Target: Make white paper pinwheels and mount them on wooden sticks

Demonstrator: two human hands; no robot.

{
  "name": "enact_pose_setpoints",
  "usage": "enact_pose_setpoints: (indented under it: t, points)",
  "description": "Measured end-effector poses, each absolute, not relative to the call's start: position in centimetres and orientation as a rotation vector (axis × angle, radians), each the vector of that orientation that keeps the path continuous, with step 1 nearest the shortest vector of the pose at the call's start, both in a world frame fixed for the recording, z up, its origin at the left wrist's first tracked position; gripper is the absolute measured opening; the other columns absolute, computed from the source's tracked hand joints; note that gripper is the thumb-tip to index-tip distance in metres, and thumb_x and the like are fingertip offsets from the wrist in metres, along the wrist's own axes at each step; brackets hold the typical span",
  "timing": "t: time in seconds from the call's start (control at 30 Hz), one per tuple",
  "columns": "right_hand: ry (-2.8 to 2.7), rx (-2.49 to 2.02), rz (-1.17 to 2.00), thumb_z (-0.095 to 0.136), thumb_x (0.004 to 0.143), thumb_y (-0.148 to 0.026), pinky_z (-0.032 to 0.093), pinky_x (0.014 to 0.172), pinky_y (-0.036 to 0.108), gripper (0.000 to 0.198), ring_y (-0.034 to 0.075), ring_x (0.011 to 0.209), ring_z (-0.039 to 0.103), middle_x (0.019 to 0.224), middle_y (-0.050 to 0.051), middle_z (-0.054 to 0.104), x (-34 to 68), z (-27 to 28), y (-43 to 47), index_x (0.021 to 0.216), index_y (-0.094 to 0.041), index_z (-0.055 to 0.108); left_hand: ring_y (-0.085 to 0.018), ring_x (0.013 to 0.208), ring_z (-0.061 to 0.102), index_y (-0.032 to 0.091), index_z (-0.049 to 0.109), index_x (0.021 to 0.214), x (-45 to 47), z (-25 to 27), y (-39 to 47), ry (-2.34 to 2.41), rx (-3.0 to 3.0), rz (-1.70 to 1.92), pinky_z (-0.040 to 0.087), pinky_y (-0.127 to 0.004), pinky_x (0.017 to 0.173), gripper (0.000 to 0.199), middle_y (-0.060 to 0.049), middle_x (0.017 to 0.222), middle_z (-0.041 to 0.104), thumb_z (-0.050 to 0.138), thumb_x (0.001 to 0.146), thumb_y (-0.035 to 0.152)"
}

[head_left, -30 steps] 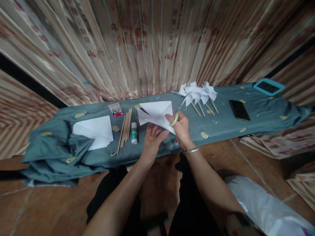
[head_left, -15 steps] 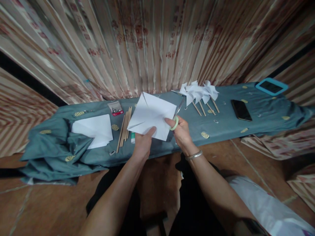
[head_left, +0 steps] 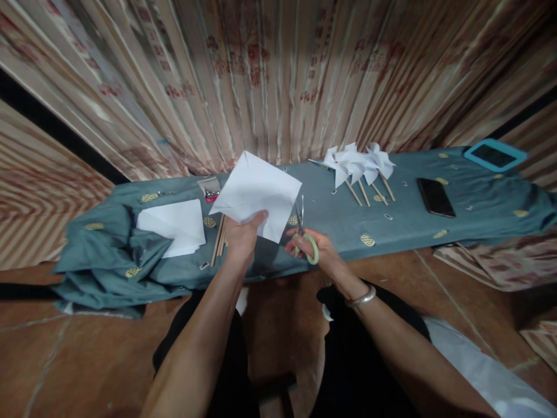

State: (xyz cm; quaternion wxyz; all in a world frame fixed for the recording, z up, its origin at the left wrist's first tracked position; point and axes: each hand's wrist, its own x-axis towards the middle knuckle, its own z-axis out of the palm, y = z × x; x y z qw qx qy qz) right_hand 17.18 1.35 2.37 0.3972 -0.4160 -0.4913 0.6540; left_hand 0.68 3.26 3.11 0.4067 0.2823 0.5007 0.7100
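My left hand (head_left: 244, 235) grips a square sheet of white paper (head_left: 260, 194) near its lower edge, thumb on top. Short slits run in from corners at the sheet's top and left. In my right hand (head_left: 314, 245) is a pair of scissors (head_left: 301, 216) with pale green handles. Its blades are parted and point away from me, just right of the paper and apart from it. Several wooden sticks (head_left: 219, 241) lie partly hidden behind my left hand. A small box of metal pins (head_left: 212, 193) is partly covered by the sheet.
The bench has a grey-green cloth (head_left: 335, 223). On the left lies a stack of white paper (head_left: 174, 223). Several paper pinwheels (head_left: 357, 162) on sticks lie right of centre, then a black phone (head_left: 436, 196) and a blue-framed tablet (head_left: 496, 155). Behind hangs a curtain (head_left: 278, 75).
The scissors have come away from the paper to the lower right, and their blades have parted. The sheet has turned and shifted left in my left hand. The view has moved slightly.
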Motion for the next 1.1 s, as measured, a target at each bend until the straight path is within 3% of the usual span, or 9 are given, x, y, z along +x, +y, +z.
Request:
enact_pose_setpoints:
  t: [0.1, 0.27, 0.77, 1.1]
  points:
    - [-1.395, -1.002, 1.772, 0.076, 0.067, -0.056, 0.047, 0.057, 0.025, 0.047, 0.013, 0.064, 0.062, 0.077, 0.003, 0.072, 17.5, 1.4, -0.3, 0.096, -0.020, 0.068, -0.022, 0.090, 0.069, 0.015, 0.070, 0.100, -0.1, 3.2, 3.5, 1.305, 0.731, 1.829, 0.052, -0.036, 0.087, 0.052, -0.006, 0.091, 0.074, 0.083, 0.051, 0.027]
    - [-1.537, -0.916, 1.866, 0.076, 0.070, -0.050, 0.047, 0.055, 0.025, 0.042, 0.015, 0.065, 0.060, 0.074, 0.002, 0.069, 17.4, 1.0, -2.1, 0.100, -0.020, 0.069, -0.022, 0.090, 0.068, 0.016, 0.070, 0.103, -0.3, 3.2, 3.5, 1.303, 0.757, 1.829, 0.053, -0.034, 0.087, 0.053, -0.006, 0.090, 0.074, 0.082, 0.051, 0.023]
    - [-1.540, -1.025, 1.910, 0.071, 0.072, -0.055, 0.044, 0.055, 0.023, 0.044, 0.012, 0.063, 0.058, 0.072, 0.002, 0.068, 16.9, 1.9, -1.3, 0.095, -0.018, 0.068, -0.018, 0.075, 0.067, 0.012, 0.072, 0.088, 1.1, 3.1, 3.2, 1.295, 0.705, 1.759, 0.053, -0.032, 0.080, 0.041, -0.006, 0.085, 0.075, 0.082, 0.050, 0.023]
    - [-1.619, -1.069, 1.925, 0.068, 0.071, -0.064, 0.041, 0.057, 0.024, 0.057, 0.012, 0.066, 0.055, 0.077, 0.004, 0.066, 17.0, 2.1, -1.1, 0.101, -0.016, 0.064, -0.017, 0.071, 0.065, 0.012, 0.072, 0.083, 0.9, 2.8, 3.3, 1.267, 0.670, 1.797, 0.051, -0.032, 0.076, 0.038, -0.005, 0.079, 0.073, 0.084, 0.048, 0.022]
